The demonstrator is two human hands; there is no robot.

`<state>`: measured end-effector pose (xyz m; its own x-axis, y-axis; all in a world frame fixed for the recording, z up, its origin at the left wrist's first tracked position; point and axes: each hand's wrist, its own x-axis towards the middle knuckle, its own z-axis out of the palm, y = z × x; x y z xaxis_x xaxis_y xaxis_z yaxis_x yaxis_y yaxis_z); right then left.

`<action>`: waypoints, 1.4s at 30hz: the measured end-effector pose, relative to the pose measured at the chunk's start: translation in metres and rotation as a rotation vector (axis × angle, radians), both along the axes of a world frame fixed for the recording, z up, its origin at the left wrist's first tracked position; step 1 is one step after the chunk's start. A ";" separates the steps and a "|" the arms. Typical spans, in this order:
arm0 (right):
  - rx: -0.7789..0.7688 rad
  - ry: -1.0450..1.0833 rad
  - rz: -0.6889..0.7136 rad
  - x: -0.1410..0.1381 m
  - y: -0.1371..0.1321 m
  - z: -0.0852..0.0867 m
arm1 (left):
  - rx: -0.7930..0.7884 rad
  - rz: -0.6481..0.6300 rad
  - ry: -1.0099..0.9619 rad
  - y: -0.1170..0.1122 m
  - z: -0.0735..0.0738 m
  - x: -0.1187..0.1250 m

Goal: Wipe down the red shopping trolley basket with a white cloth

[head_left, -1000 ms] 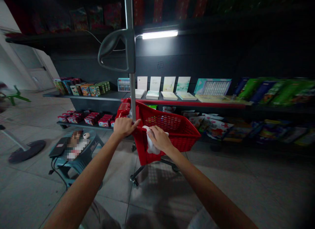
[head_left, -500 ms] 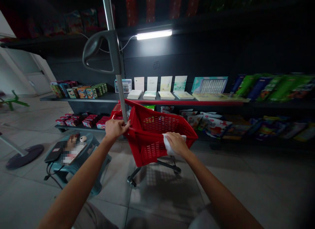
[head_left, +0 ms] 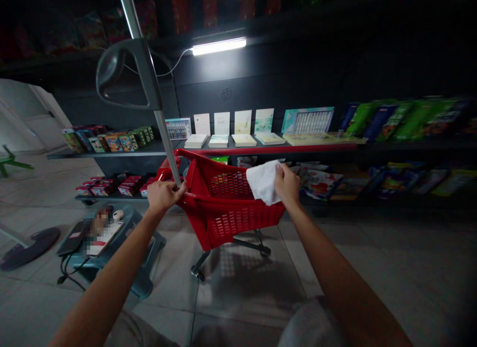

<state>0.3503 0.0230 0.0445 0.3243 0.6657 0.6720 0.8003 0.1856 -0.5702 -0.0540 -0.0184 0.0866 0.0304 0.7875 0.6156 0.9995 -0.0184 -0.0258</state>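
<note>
Cloth [head_left: 263, 183] raised | left hand [head_left: 162, 195] curled on cart [head_left: 227, 207], right hand [head_left: 288, 184] pinching cloth | tiled floor [head_left: 257, 292], lit shelf [head_left: 238, 150]

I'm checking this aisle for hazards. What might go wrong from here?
The cart stands on wheels, so it might roll if bumped, though the left hand grips its handle end. The white cloth, pinched at one edge by the right hand, might slip. A cable hangs off the stool and could get snagged.
</note>
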 end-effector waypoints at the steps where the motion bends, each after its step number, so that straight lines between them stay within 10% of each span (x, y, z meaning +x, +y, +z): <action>1: 0.013 -0.029 -0.051 -0.003 0.005 0.015 | 0.003 0.003 -0.001 0.000 0.000 0.000; 6: 0.071 -0.202 -0.117 -0.043 0.014 0.041 | 0.003 0.013 -0.001 0.000 0.001 0.002; 14: -0.032 -0.533 0.304 -0.097 -0.043 -0.065 | -0.007 -0.021 -0.008 -0.001 0.002 0.000; 28: -0.134 -0.506 0.439 -0.037 -0.032 -0.089 | -0.010 -0.001 0.009 0.002 0.000 -0.002; 36: -0.201 -0.131 0.061 0.054 -0.030 -0.133 | -0.013 0.025 -0.018 0.002 0.000 0.005; 42: -0.102 -0.155 -0.022 0.009 -0.031 -0.159 | -0.035 0.040 -0.052 -0.005 0.003 0.024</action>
<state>0.3588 -0.0080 -0.1149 0.2369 0.7272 0.6443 0.8834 0.1148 -0.4544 -0.0298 -0.0238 0.0900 -0.0328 0.8083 0.5879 0.9994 0.0218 0.0257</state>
